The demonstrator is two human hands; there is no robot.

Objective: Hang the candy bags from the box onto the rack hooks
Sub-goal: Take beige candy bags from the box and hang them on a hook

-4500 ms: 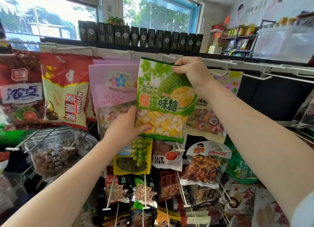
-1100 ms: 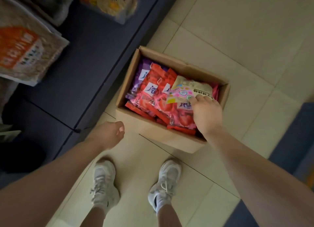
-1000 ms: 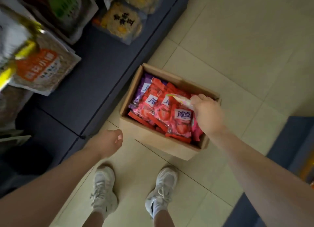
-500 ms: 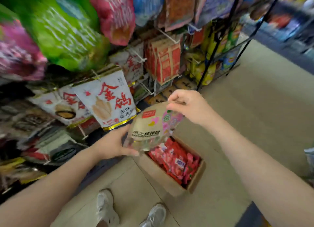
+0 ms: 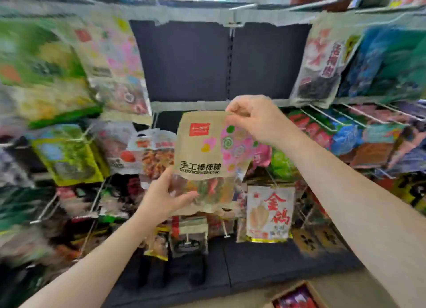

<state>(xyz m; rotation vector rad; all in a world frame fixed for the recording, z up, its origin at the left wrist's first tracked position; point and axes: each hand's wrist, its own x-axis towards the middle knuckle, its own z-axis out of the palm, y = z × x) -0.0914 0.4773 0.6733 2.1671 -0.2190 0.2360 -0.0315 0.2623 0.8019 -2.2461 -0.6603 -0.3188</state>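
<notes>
I hold a beige lollipop candy bag (image 5: 202,151) with a red logo and pink swirls upright in front of the rack. My right hand (image 5: 255,118) pinches its top right corner. My left hand (image 5: 166,197) grips its clear lower left part. The bag sits just below a grey rack rail (image 5: 184,105), in front of a bare dark back panel (image 5: 207,61). A corner of the cardboard box (image 5: 297,296) with red bags inside shows at the bottom right on the floor.
Snack bags hang on wire hooks all around: an identical beige lollipop bag (image 5: 115,63) upper left, green bags (image 5: 66,160) on the left, a white bag with red characters (image 5: 269,213) lower right. Empty wire hooks (image 5: 322,118) jut out at right. The view is blurred.
The view swung up from the floor box to the rack. Both hands raised the lollipop bag from near the box up to the rail and turned it upright.
</notes>
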